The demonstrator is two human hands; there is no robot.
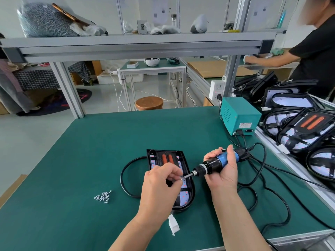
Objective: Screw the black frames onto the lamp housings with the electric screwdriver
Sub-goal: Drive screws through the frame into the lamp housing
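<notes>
1. Lower middle of the frame: my left hand (159,185) is pinching a small screw (181,178) between thumb and fingertips, the other fingers curled, and is setting it to the screwdriver's bit (187,176).
2. Just right of it, my right hand (223,172) is gripping the electric screwdriver (215,164) with the fingers wrapped round its blue and black body, the tip pointing left and held above the lamp.
3. Under both hands the lamp (164,158) is lying flat on the green mat (81,160), its black frame (192,193) sitting on top. I cannot tell how many screws are already in it; I judge this one is not yet driven.
4. Lower left, a small pile of loose screws (103,196) is waiting, so I am guessing several fastenings are left.
5. Far right, more lamps (304,127) are stacked beside the teal power box (239,116). I cannot tell whether those are finished or waiting.
</notes>
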